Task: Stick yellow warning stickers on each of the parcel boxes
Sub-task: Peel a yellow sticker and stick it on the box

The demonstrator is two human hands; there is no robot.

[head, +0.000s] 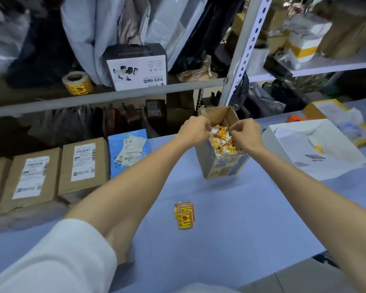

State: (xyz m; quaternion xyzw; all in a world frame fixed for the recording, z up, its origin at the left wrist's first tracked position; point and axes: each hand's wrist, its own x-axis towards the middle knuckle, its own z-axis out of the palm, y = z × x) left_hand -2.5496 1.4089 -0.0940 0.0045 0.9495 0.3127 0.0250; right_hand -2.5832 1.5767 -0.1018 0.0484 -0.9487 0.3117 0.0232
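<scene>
A pale blue table (230,208) fills the lower frame, with grey metal shelving (114,95) full of bags behind it. The left hand (193,130) and right hand (244,133) meet at centre over an open cardboard box (222,166) of yellow scraps. Their fingers are curled, but whether they pinch anything cannot be told. A small stack of yellow stickers (184,215) lies on the table below centre. Brown parcel boxes (82,168) line the left edge, and a sticker roll (77,83) sits on the shelf at upper left.

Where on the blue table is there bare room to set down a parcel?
Free: blue table between the yellow sticker pile and the open cardboard box; also right of that pile, nearer than the white box. Crowded: the left edge, lined with brown parcel boxes.
</scene>
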